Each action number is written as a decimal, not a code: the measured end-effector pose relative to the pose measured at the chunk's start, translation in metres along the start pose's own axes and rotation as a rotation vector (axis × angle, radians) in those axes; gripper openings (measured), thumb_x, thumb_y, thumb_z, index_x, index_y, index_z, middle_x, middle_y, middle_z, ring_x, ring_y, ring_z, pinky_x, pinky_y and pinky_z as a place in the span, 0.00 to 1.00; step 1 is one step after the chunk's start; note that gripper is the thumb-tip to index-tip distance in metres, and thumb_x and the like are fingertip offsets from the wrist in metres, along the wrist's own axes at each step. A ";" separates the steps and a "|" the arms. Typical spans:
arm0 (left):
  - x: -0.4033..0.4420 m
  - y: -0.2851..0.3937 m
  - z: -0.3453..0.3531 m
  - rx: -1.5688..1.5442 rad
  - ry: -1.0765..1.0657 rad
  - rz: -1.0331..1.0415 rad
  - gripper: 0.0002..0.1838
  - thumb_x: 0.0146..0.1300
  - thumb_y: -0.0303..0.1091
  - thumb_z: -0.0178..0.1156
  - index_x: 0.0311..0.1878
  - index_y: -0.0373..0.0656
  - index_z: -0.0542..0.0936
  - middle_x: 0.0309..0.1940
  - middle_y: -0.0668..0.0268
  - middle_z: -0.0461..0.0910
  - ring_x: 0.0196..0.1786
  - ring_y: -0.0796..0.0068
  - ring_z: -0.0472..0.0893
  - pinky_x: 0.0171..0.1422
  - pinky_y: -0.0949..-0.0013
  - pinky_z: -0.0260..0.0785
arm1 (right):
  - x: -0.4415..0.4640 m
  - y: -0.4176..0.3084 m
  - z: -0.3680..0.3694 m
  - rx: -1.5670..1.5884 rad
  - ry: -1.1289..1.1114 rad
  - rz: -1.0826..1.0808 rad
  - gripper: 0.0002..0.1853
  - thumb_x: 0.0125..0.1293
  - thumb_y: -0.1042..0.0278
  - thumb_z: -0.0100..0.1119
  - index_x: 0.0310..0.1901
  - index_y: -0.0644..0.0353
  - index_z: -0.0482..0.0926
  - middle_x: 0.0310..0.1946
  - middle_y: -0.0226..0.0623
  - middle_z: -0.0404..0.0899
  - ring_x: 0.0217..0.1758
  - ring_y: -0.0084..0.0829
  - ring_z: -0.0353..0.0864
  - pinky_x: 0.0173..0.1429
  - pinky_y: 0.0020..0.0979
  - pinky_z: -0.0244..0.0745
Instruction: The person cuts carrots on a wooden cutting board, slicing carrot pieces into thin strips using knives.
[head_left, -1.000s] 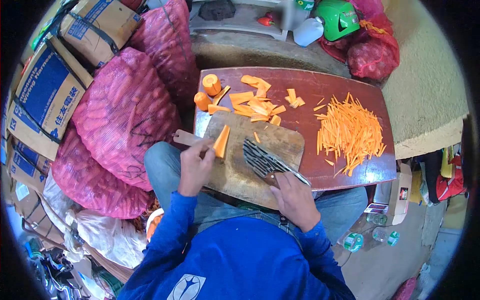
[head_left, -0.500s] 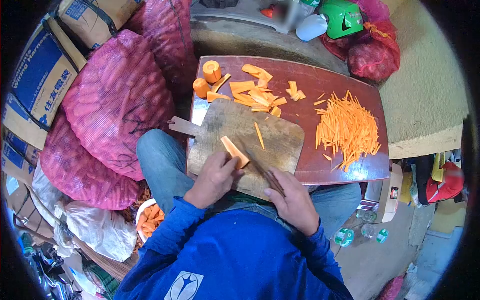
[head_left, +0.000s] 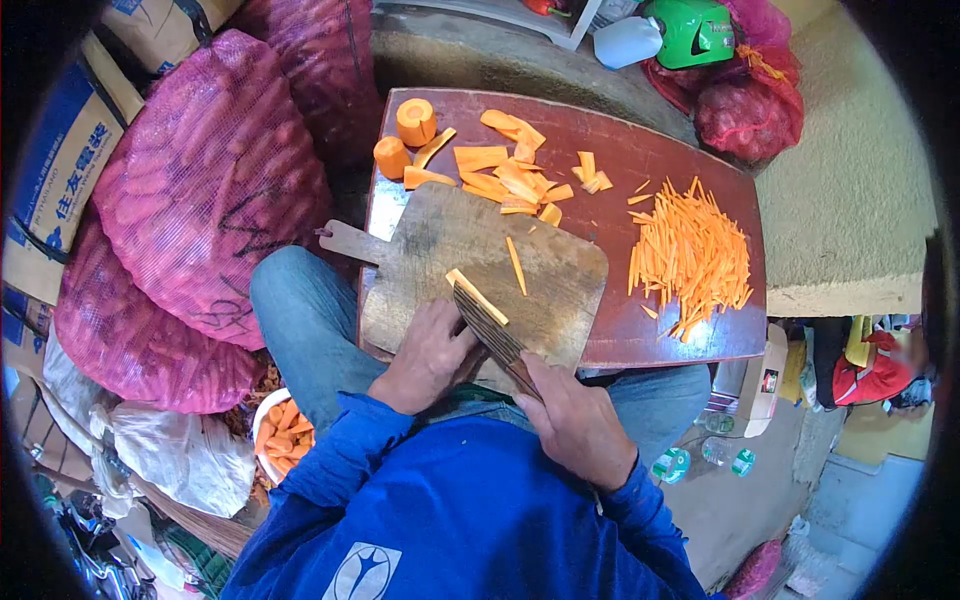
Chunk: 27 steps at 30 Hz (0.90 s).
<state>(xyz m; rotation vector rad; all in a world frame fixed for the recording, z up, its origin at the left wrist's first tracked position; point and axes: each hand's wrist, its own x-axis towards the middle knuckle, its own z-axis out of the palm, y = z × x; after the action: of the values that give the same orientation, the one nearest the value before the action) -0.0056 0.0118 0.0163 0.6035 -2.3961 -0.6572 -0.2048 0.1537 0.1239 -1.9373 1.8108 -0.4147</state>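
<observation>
My right hand (head_left: 578,418) grips a knife (head_left: 492,332) by its handle, the blade slanting up and left across the wooden cutting board (head_left: 420,240). Along the blade's far edge lies a narrow carrot strip (head_left: 476,295). My left hand (head_left: 428,352) rests at the board's near side with its fingers curled against the blade; what they press on is hidden. A thin carrot stick (head_left: 516,266) lies alone farther up the board.
The board sits on a red-brown table (head_left: 600,240). Carrot slices (head_left: 515,180) and two carrot chunks (head_left: 416,122) lie behind it, a heap of carrot sticks (head_left: 690,262) to the right. Mesh sacks (head_left: 215,190) and a bowl of carrot pieces (head_left: 284,438) are at left.
The knife blade has swung left and now lies along the carrot piece, where a wide slab showed before and only a narrow strip shows now. The whole view has shifted slightly.
</observation>
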 end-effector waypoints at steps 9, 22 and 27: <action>0.003 0.000 -0.002 0.009 0.018 -0.004 0.19 0.59 0.33 0.78 0.53 0.44 0.86 0.45 0.55 0.77 0.47 0.48 0.79 0.50 0.49 0.70 | 0.008 -0.004 -0.002 0.035 -0.112 0.090 0.28 0.82 0.59 0.63 0.75 0.65 0.71 0.49 0.50 0.86 0.48 0.51 0.92 0.40 0.47 0.89; 0.005 0.005 0.001 0.015 0.046 -0.052 0.18 0.64 0.34 0.77 0.54 0.38 0.85 0.44 0.52 0.79 0.45 0.48 0.81 0.49 0.50 0.74 | 0.005 0.010 -0.012 0.317 0.044 0.118 0.24 0.81 0.66 0.64 0.72 0.66 0.76 0.56 0.59 0.88 0.56 0.61 0.91 0.57 0.51 0.88; 0.017 0.012 -0.003 0.041 0.070 -0.151 0.20 0.66 0.34 0.76 0.57 0.36 0.84 0.46 0.52 0.79 0.42 0.46 0.81 0.47 0.49 0.76 | -0.003 0.016 -0.014 0.426 0.126 0.202 0.24 0.80 0.68 0.64 0.72 0.67 0.77 0.57 0.62 0.88 0.61 0.60 0.91 0.62 0.47 0.87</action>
<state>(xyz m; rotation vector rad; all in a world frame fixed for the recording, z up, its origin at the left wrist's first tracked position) -0.0197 0.0112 0.0322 0.8183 -2.3201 -0.6403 -0.2260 0.1545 0.1274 -1.4539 1.7949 -0.7942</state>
